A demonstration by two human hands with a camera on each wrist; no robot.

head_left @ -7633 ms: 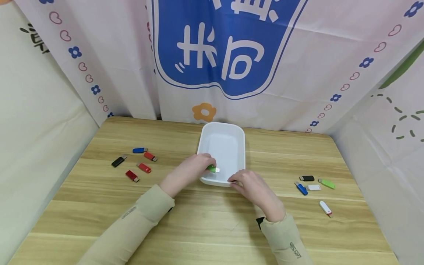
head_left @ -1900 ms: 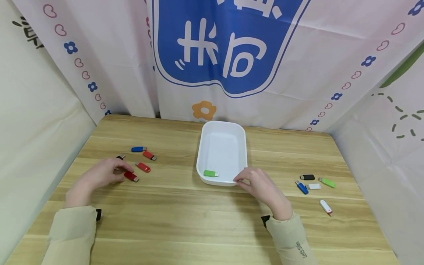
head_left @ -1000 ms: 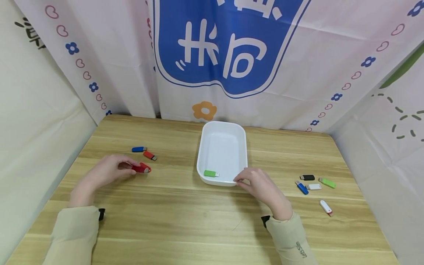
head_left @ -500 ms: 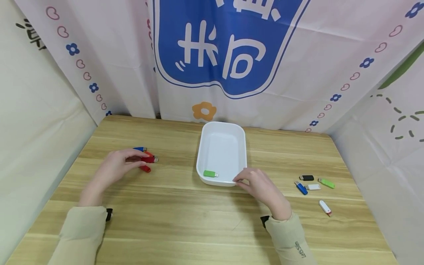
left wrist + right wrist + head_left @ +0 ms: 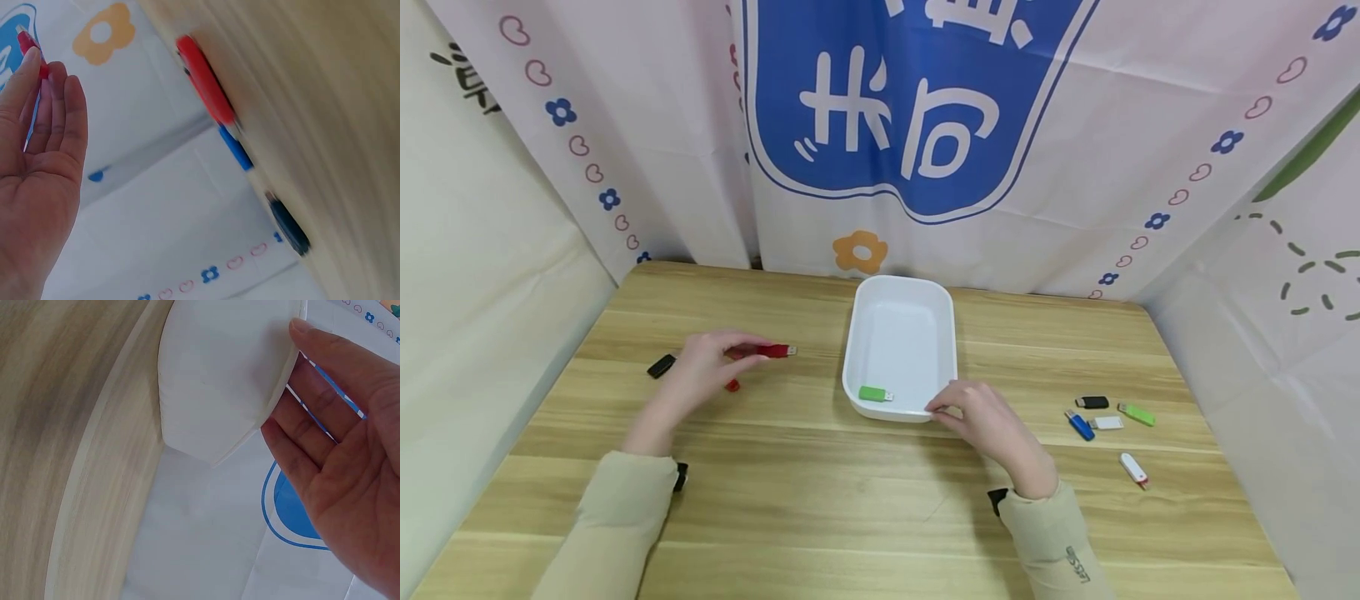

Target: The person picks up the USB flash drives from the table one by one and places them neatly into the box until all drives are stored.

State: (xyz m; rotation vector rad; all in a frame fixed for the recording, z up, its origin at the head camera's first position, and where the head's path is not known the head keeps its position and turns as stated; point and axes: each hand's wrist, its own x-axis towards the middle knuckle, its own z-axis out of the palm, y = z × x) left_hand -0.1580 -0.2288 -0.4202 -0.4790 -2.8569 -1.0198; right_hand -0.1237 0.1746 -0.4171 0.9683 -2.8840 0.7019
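Note:
Between thumb and fingers, my left hand (image 5: 711,367) pinches a dark red USB flash drive (image 5: 777,351), held above the table with its metal plug pointing right. The same drive (image 5: 28,44) shows at the upper left of the left wrist view. My right hand (image 5: 988,425) pinches the near right rim of a white tray (image 5: 847,358). One green USB flash drive (image 5: 873,393) lies inside the tray at its near left corner. Below the left hand, a red flash drive (image 5: 732,385) is mostly covered; the left wrist view shows a red drive (image 5: 206,80) and a blue one (image 5: 235,147).
A black flash drive (image 5: 661,366) lies left of the left hand. On the right side lie a black drive (image 5: 1092,402), a light green one (image 5: 1137,414), a blue one (image 5: 1080,425) and white ones, such as the white drive (image 5: 1133,469). A printed curtain (image 5: 700,208) hangs behind the table.
My left hand has picked up the dark red drive and moved it right and away, toward the tray. Earlier it let go of the green drive in the tray. The right hand stays on the rim.

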